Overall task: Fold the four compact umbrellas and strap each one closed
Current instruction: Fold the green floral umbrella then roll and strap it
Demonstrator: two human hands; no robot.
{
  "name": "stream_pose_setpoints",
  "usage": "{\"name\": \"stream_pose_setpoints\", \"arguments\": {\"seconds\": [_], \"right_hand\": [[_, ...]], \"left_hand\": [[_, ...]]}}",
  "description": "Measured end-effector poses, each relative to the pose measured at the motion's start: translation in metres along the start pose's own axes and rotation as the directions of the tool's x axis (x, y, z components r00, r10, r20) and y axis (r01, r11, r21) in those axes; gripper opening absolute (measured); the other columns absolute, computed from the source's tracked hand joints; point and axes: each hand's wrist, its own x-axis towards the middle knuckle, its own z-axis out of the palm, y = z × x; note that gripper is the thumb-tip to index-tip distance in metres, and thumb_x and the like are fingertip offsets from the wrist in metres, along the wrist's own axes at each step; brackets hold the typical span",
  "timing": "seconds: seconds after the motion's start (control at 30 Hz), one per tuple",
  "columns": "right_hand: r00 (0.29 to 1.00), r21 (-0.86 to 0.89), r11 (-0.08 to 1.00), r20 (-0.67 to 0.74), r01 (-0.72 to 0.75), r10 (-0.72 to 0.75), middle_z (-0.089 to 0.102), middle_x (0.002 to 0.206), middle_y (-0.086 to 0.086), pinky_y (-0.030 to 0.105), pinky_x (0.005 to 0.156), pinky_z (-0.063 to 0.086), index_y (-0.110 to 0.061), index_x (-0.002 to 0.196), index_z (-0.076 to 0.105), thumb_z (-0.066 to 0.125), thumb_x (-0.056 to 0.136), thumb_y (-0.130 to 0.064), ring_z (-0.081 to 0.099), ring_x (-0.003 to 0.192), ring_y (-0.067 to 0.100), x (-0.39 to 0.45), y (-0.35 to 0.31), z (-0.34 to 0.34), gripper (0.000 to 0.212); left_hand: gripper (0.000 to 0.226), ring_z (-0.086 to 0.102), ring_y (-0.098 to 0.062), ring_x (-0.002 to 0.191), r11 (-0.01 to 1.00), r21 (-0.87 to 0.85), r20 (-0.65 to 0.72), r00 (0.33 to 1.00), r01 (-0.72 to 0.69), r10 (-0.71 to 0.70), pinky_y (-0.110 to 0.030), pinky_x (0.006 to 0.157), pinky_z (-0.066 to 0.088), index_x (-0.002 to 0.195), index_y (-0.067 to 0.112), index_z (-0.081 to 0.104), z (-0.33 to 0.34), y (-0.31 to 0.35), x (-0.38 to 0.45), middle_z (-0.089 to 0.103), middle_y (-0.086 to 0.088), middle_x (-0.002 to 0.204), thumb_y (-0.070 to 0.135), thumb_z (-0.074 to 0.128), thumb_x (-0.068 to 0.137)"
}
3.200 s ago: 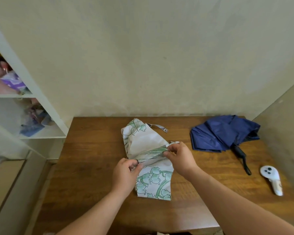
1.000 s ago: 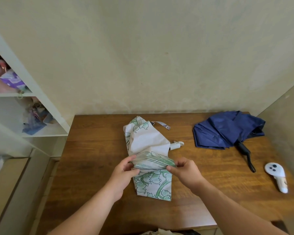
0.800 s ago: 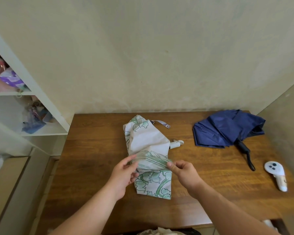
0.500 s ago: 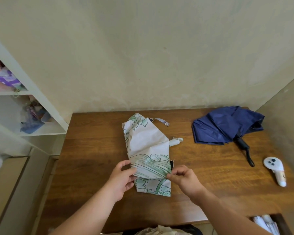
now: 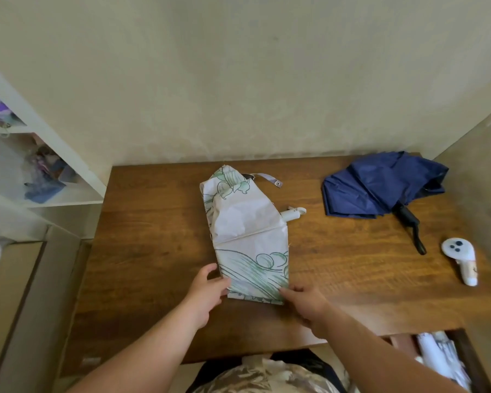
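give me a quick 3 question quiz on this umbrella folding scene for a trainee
1. True or false: the navy umbrella is already rolled tight and strapped.
2. Multiple choice: where do both hands touch the white and green umbrella? A) at the strap end by the wall B) at the near end, one on each side C) on its handle
3. Short answer: what lies on the table to the right of the navy umbrella's black handle?

Key
1. False: its canopy lies loose and spread.
2. B: the left hand is at the near left edge, the right hand at the near right corner.
3. A white controller with dark buttons.
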Motion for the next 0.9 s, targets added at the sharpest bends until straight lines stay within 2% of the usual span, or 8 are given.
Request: {"name": "stream_pose_setpoints", "arguments": {"seconds": [0.13,0.27,0.4,0.5,0.57,0.63,0.77,0.9], "right_hand": [[0.998,0.077,0.995,0.0,-0.059,0.06,0.058,0.068,0.007,0.022,0.04,0.04,-0.011,0.091,0.063,0.074,0.098,-0.022,0.055,0.05,0.017,0.007,0.01,0.003,0.018],[0.987,-0.138,0.989,-0.138,0.059,-0.079,0.066,0.064,0.002,0.031,0.058,0.048,-0.01,0.079,0.068,0.081,0.091,-0.031,0.059,0.06,0.017,0.012,0.017,0.001,0.027],[0.992,-0.034,0.998,-0.112,0.061,-0.065,0.065,0.065,0.003,0.027,0.052,0.045,-0.011,0.078,0.066,0.079,0.093,-0.026,0.059,0.059,0.017,0.01,0.013,0.002,0.025],[0.992,0.031,0.997,-0.109,0.073,-0.07,0.064,0.062,0.002,0.025,0.049,0.043,-0.013,0.074,0.061,0.078,0.093,-0.021,0.055,0.054,0.017,0.008,0.01,0.0,0.027],[0.992,0.04,0.996,-0.102,0.08,-0.076,0.066,0.065,0.002,0.027,0.053,0.047,-0.012,0.076,0.064,0.08,0.092,-0.023,0.056,0.057,0.016,0.008,0.01,-0.002,0.025],[0.991,0.027,0.996,-0.103,0.089,-0.085,0.067,0.066,0.001,0.031,0.06,0.05,-0.012,0.079,0.067,0.081,0.091,-0.027,0.057,0.061,0.016,0.01,0.012,-0.004,0.024],[0.994,0.075,0.993,-0.068,0.088,-0.083,0.067,0.068,0.0,0.03,0.059,0.049,-0.012,0.081,0.064,0.076,0.096,-0.026,0.057,0.062,0.017,0.01,0.011,0.002,0.023],[0.991,0.051,0.992,-0.072,0.117,-0.113,0.066,0.067,0.001,0.033,0.062,0.049,-0.013,0.079,0.063,0.072,0.099,-0.026,0.056,0.061,0.018,0.012,0.007,0.002,0.025]], "left_hand": [[0.06,0.073,-0.019,0.096,0.994,0.102,-0.056,0.998,-0.024,0.03,-0.03,0.073,0.054,0.147,0.029,0.05,0.002,-0.01,0.005,0.074,0.0,0.109,0.012,0.076,0.095],[0.059,0.073,-0.019,0.095,0.989,0.142,-0.109,0.992,-0.045,0.061,-0.039,0.089,0.06,0.14,0.025,0.055,0.005,-0.014,0.01,0.074,-0.002,0.104,0.011,0.082,0.09],[0.061,0.07,-0.017,0.097,0.993,0.115,-0.072,0.997,-0.03,0.039,-0.038,0.091,0.056,0.141,0.024,0.051,0.006,-0.011,0.01,0.073,-0.001,0.108,0.017,0.084,0.09],[0.067,0.067,-0.01,0.1,0.949,0.301,0.017,0.995,-0.097,0.096,-0.033,0.089,0.052,0.142,0.03,0.048,0.0,-0.016,0.01,0.071,0.006,0.109,0.022,0.086,0.088],[0.065,0.066,-0.009,0.1,0.905,0.403,0.011,0.99,-0.134,0.142,-0.031,0.086,0.053,0.136,0.035,0.049,-0.003,-0.021,0.011,0.07,0.008,0.108,0.023,0.088,0.086],[0.055,0.066,-0.009,0.099,0.931,0.345,-0.012,0.991,-0.121,0.133,-0.028,0.082,0.052,0.129,0.033,0.053,-0.004,-0.022,0.012,0.069,0.006,0.108,0.019,0.086,0.087],[0.009,0.062,-0.015,0.088,0.994,0.101,-0.013,0.999,-0.051,0.053,-0.026,0.069,0.046,0.106,0.02,0.074,0.0,-0.013,0.013,0.077,-0.002,0.105,0.018,0.073,0.098],[0.01,0.06,-0.016,0.079,0.993,0.078,-0.005,0.996,-0.085,0.085,-0.024,0.062,0.043,0.105,0.016,0.077,-0.003,-0.01,0.021,0.079,-0.009,0.102,0.022,0.07,0.101]]}}
